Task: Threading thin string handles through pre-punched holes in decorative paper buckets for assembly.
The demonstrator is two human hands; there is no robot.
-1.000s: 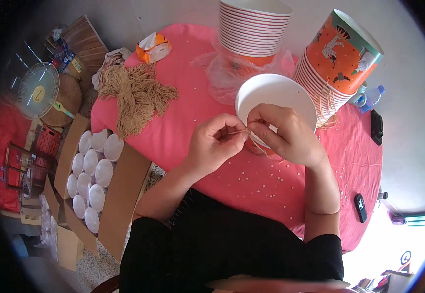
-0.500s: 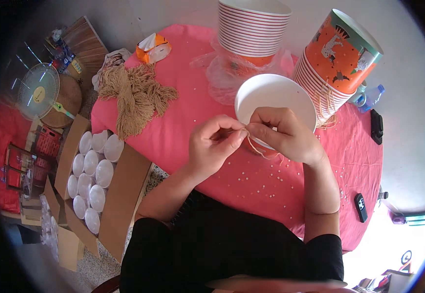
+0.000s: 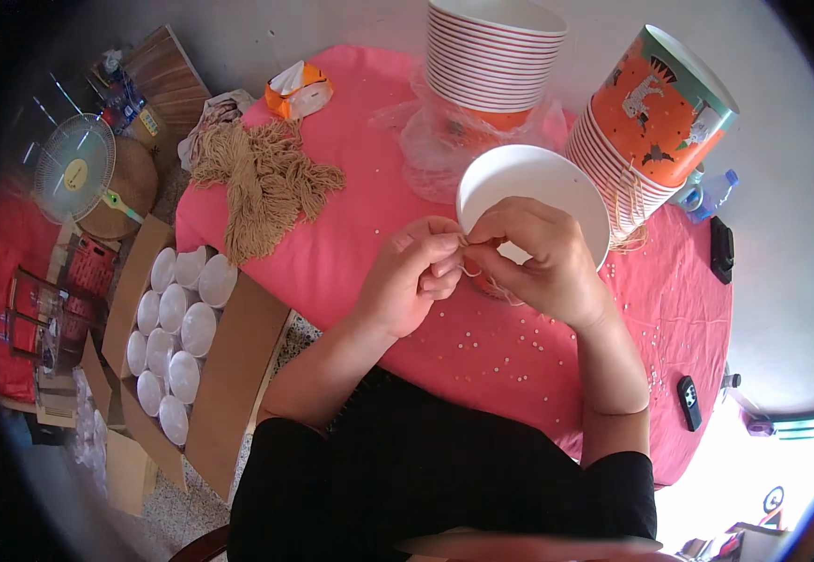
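My left hand [image 3: 409, 274] and my right hand [image 3: 542, 258] meet at the near rim of a white-lined paper bucket [image 3: 486, 178]. Both pinch a thin beige string [image 3: 468, 272] between thumb and forefinger, fingertips almost touching. The string's loose part hangs down over the bucket's orange outside, partly behind my right hand. Where it joins the bucket is hidden by my fingers. To the right leans a stack of orange and green printed buckets [image 3: 650, 122], with strings dangling from their rims. Farther back, another stack of buckets [image 3: 496, 61] stands in a clear plastic bag.
A bundle of tan string [image 3: 266, 187] and an orange tissue pack [image 3: 298, 91] lie on the pink tablecloth [image 3: 369, 122]. Small white punched dots are scattered near me. At right are a black case [image 3: 721, 250] and a remote [image 3: 689, 403]. A cardboard box [image 3: 238, 375] of clear cups [image 3: 173, 309] stands at left.
My hands stay together on the string. My left fingers have curled more and my right hand has tilted over the pinch. The whole view has shifted slightly.
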